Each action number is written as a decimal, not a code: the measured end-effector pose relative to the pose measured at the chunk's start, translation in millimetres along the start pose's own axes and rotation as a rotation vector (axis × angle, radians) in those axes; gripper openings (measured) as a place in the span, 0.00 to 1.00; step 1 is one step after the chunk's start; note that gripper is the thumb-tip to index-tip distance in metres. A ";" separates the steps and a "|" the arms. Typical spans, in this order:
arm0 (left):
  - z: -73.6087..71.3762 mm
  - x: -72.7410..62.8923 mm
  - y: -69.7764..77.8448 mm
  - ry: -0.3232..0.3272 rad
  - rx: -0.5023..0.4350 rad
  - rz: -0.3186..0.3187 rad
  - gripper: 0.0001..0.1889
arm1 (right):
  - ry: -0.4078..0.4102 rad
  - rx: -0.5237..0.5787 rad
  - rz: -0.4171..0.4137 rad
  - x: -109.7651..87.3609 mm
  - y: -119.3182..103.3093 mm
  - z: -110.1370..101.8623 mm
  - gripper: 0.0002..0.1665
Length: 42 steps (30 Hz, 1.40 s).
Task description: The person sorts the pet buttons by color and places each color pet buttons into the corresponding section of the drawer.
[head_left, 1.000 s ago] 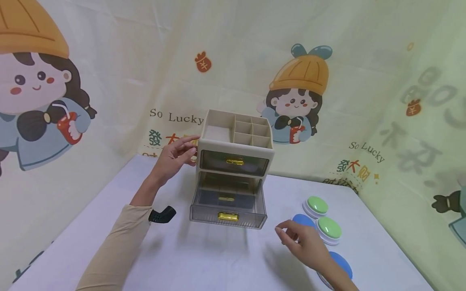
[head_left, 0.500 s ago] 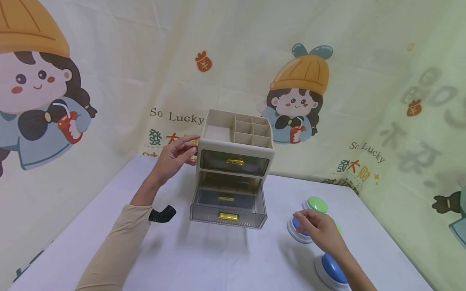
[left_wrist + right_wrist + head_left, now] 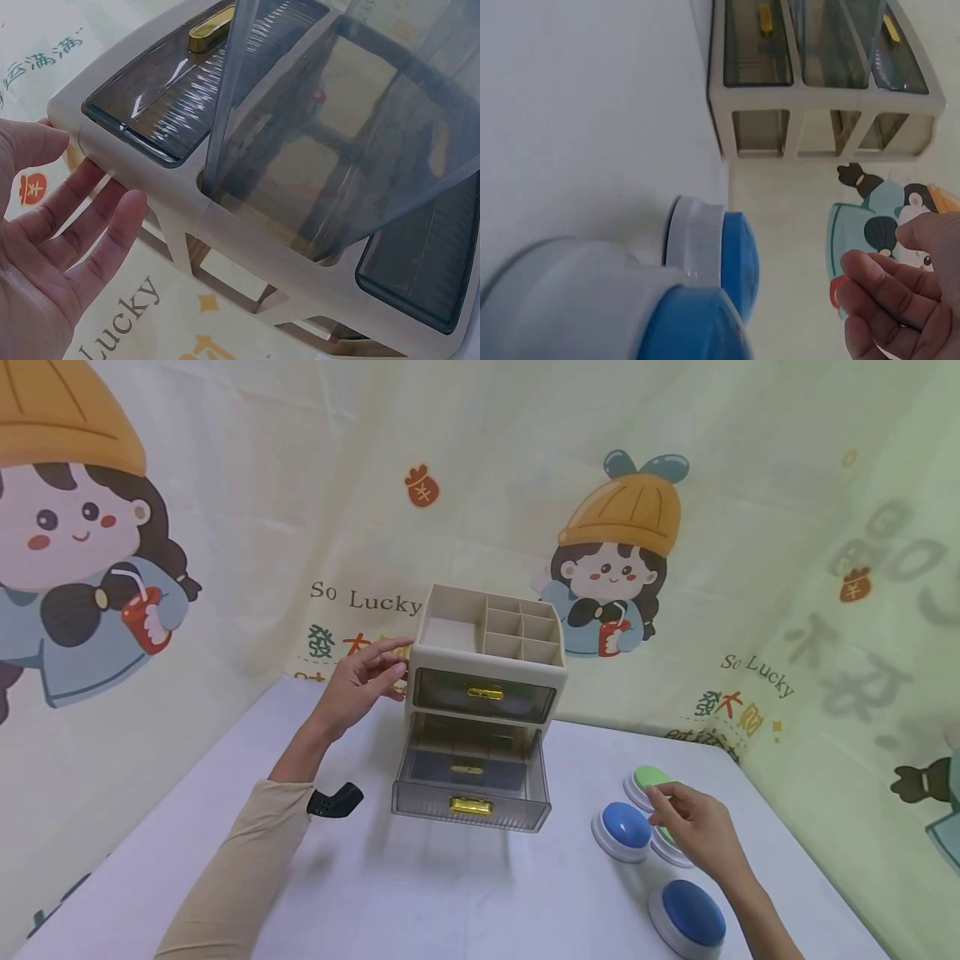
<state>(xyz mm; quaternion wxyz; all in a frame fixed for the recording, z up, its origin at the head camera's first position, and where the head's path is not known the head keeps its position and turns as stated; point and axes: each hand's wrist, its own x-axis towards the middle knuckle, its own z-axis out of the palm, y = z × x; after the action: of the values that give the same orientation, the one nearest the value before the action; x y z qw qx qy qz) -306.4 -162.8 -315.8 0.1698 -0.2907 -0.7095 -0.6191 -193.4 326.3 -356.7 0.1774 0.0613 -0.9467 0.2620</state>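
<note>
A cream desktop drawer organizer [image 3: 489, 664] stands on the table, its middle drawer [image 3: 427, 802] of clear grey plastic pulled out. My left hand [image 3: 356, 687] rests at the organizer's left side; in the left wrist view its fingers lie loosely against the frame, thumb near the edge. To the right, my right hand [image 3: 701, 831] hovers over the push buttons with loosely bent fingers, holding nothing. Beneath and around it are a far green button [image 3: 648, 775], a second green button [image 3: 673, 856] partly hidden by the hand, a blue button [image 3: 627, 824] and a nearer blue button [image 3: 692, 913].
Six small compartments and a wider one form the organizer's top tray [image 3: 453, 633]. A black angled piece [image 3: 336, 802] shows beside the left sleeve [image 3: 247, 860]. Printed cloth [image 3: 480, 460] hangs behind and beside the white tabletop [image 3: 435, 910].
My right hand has moved right, from beside the pulled-out drawer to over the green buttons, uncovering both blue ones. The nearer blue button looks darker now. My left hand stays put.
</note>
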 end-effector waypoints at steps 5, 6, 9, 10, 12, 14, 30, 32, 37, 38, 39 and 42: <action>-0.6 -0.1 -1.3 0.000 0.007 0.010 0.22 | -0.012 -0.020 0.007 1.2 7.5 -3.6 0.18; -0.6 -0.1 -1.3 -0.001 0.009 0.010 0.22 | -0.019 -0.023 0.004 1.3 9.8 -4.4 0.18; -0.7 0.2 -1.9 0.000 0.006 0.002 0.22 | -0.046 -0.019 -0.024 1.3 18.6 -6.4 0.16; -0.6 0.5 -2.2 0.000 0.005 -0.002 0.22 | -0.056 -0.015 -0.041 1.3 21.9 -7.0 0.15; -0.5 1.3 -2.6 -0.002 0.006 -0.010 0.22 | -0.076 -0.004 -0.080 1.0 28.4 -8.0 0.12; -0.1 1.5 -3.1 -0.001 0.003 -0.019 0.22 | -0.091 0.000 -0.126 0.4 34.7 -8.4 0.09; -0.3 0.9 -3.6 0.003 0.018 0.000 0.23 | -0.103 0.063 -0.259 -1.7 69.4 -11.1 0.20; -0.3 0.9 -3.4 0.004 0.017 -0.004 0.23 | -0.094 0.056 -0.261 -1.4 72.9 -11.6 0.22; -0.3 1.0 -2.6 0.005 0.011 -0.007 0.23 | -0.098 0.040 -0.233 0.4 80.3 -13.7 0.24; -0.3 0.9 -2.2 0.005 0.008 -0.009 0.23 | -0.107 0.039 -0.222 0.7 80.8 -14.3 0.24; -0.3 0.9 -1.9 0.004 0.007 -0.012 0.22 | -0.114 0.040 -0.218 0.9 81.4 -14.8 0.25; -0.3 0.8 -1.6 0.003 -0.001 -0.019 0.22 | -0.134 0.047 -0.201 0.3 82.5 -15.5 0.25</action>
<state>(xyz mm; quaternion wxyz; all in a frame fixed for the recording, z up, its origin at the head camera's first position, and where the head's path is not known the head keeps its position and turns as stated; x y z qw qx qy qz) -308.1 -163.1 -316.5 0.1650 -0.2832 -0.7115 -0.6215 -206.1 404.9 -383.3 0.1374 0.1774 -0.9391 0.2602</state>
